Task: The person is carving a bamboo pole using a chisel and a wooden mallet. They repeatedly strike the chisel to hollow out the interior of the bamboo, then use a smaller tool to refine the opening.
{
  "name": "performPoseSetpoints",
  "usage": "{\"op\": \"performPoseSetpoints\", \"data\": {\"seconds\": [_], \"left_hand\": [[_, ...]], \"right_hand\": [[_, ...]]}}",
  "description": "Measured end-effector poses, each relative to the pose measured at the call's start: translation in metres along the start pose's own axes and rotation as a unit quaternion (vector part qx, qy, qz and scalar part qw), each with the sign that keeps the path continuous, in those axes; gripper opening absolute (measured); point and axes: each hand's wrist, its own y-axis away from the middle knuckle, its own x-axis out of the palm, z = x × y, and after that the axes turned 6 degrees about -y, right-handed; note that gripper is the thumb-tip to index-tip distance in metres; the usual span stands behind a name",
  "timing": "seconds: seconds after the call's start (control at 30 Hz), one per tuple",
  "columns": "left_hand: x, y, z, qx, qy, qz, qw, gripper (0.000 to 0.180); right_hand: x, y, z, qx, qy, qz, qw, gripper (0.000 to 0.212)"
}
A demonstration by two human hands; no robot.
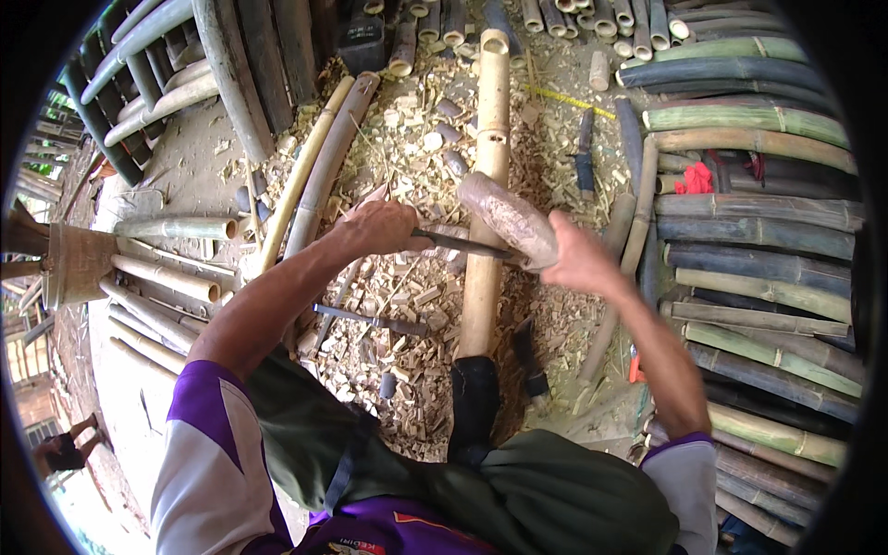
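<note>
Stacked bamboo poles (758, 231) wall off the right; loose poles (166, 277) crowd the left. Between them, only the chip-littered ground (407, 305) beside the upright pole (486, 231) stays passable.

A pale yellow bamboo pole (488, 185) lies lengthwise on the chip-strewn ground, running away from the person, with notches cut near its far end. A dark metal blade (460, 244) lies crosswise against the pole's middle. A thick, worn wooden mallet (508, 220) angles over the blade, just above the pole.

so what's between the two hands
In the head view, the blade held by the left hand crosses the bamboo pole; the right hand holds a wooden mallet.
</note>
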Motion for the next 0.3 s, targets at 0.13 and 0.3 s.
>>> {"op": "performPoseSetpoints", "data": {"seconds": [0.13, 0.3], "left_hand": [[0.016, 0.011, 0.019, -0.060, 0.019, 0.034, 0.997, 0.079], [0.010, -0.008, 0.016, -0.012, 0.015, 0.055, 0.998, 0.065]], "right_hand": [[-0.087, 0.019, 0.034, -0.142, -0.035, -0.128, 0.981, 0.071], [-0.078, -0.005, 0.014, -0.364, -0.141, -0.479, 0.786, 0.072]]}}
